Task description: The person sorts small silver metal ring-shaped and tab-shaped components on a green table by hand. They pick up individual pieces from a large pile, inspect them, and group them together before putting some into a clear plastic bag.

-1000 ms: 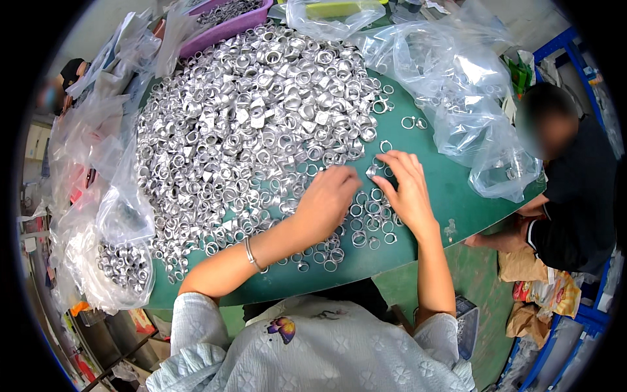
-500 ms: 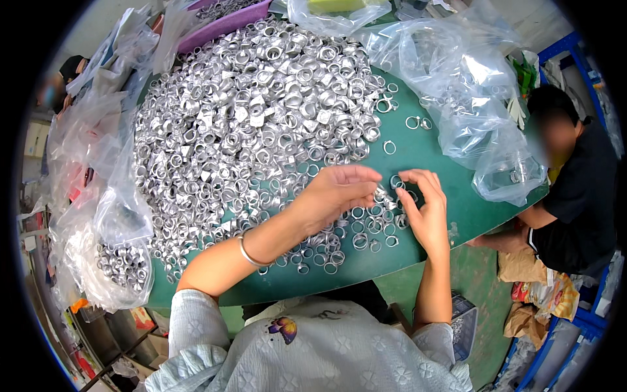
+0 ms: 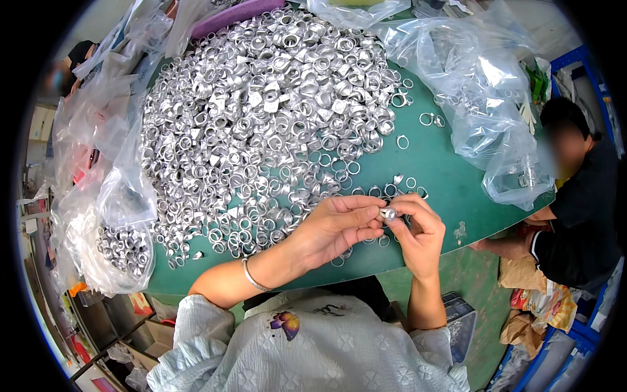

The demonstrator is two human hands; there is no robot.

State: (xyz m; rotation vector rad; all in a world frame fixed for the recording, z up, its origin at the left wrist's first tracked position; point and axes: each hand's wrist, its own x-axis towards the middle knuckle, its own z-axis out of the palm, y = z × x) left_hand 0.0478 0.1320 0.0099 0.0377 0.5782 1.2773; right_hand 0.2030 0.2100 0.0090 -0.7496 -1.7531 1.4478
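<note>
A silver-coloured metal ring [image 3: 390, 213] is pinched between the thumb and fingers of my right hand [image 3: 420, 236]. My left hand [image 3: 341, 228], with a bangle [image 3: 251, 274] on its wrist, meets it from the other side, thumb and forefinger pressed together at the ring's edge. Its other fingers are loosely curled. Both hands are just above the front part of a green table [image 3: 418, 157]. Loose rings lie around and partly under the fingers. Beyond and to the left spreads a large heap of similar silver rings [image 3: 261, 104].
Clear plastic bags [image 3: 473, 111] cover the table's right side. At the left edge, another bag [image 3: 124, 258] holds more rings. A purple tray [image 3: 235, 16] stands at the back. To the right sits another person [image 3: 581, 202]; a grey crate [image 3: 462, 326] is on the floor.
My hands, apart before, have come together around the ring and moved nearer to my body. The whole view has shifted slightly.
</note>
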